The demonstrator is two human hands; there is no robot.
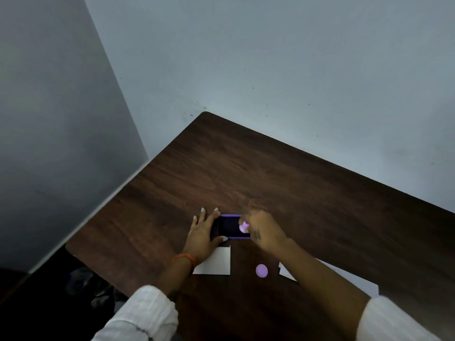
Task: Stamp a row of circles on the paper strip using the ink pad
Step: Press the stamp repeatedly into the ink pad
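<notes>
Your left hand (pixel 202 233) lies flat and spread on the dark wooden table (pixel 307 188), its fingers fanned out and its thumb reaching along the near edge of the ink pad (pixel 230 227). The hand grips nothing; it presses against the pad's left end, bracing it. An orange band (pixel 185 258) circles that wrist, and a white sleeve (pixel 142 313) covers the forearm below.

Your right hand (pixel 264 230) is closed around a pale purple stamp (pixel 244 227), fingertips pinching it from above over the right part of the pad. The hand is blurred, so you cannot tell whether the stamp's face touches the ink surface.

The ink pad is a purple-rimmed rectangle with a dark centre, sitting open between your two hands. Just nearer to you lies a white piece of paper (pixel 216 262), partly under your left wrist. A round purple cap (pixel 261 270) rests on the table to the right of it. More white paper (pixel 285 273) shows beneath your right forearm, running off toward the right edge of the table.
</notes>
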